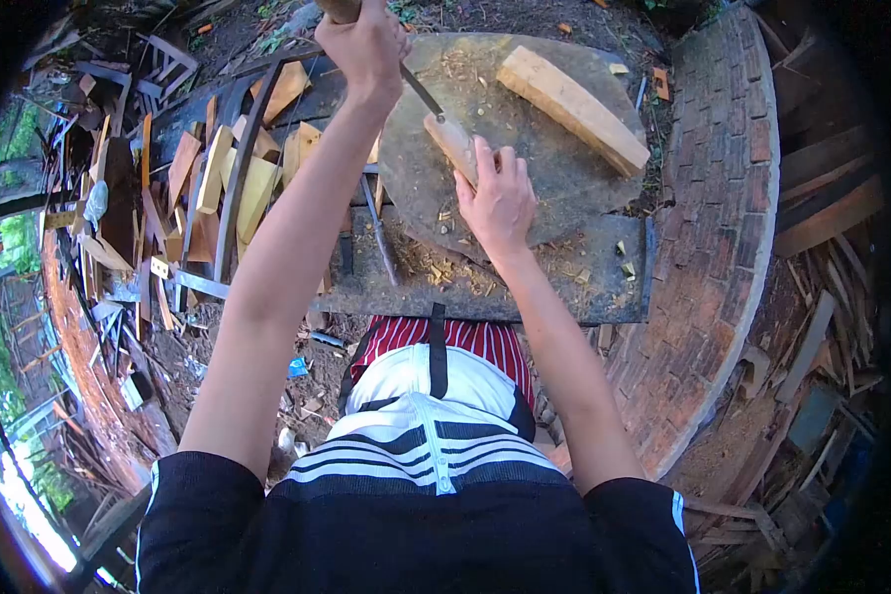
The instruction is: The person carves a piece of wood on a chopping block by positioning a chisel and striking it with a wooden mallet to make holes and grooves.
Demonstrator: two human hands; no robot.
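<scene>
Head view: at the top of the frame, the left hand (pixel 364 48) is clenched round the handle of a metal-shafted tool (pixel 422 91); its tip meets a small wood piece (pixel 449 143), upper centre. The right hand (pixel 500 203) presses this piece against a round board (pixel 564 203), near a longer block (pixel 570 109).

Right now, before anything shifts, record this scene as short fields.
left hand: gripping a metal-shafted hand tool
right hand: holding the small wood piece
contact: tool tip at the small wood piece's far end
work surface: round slab on a dark bench
also on slab: larger wood block, lying right of the small piece; scattered shavings
left side: pile of cut wood pieces
right side: curved brickwork
unclear: tool's exact tip shape
</scene>
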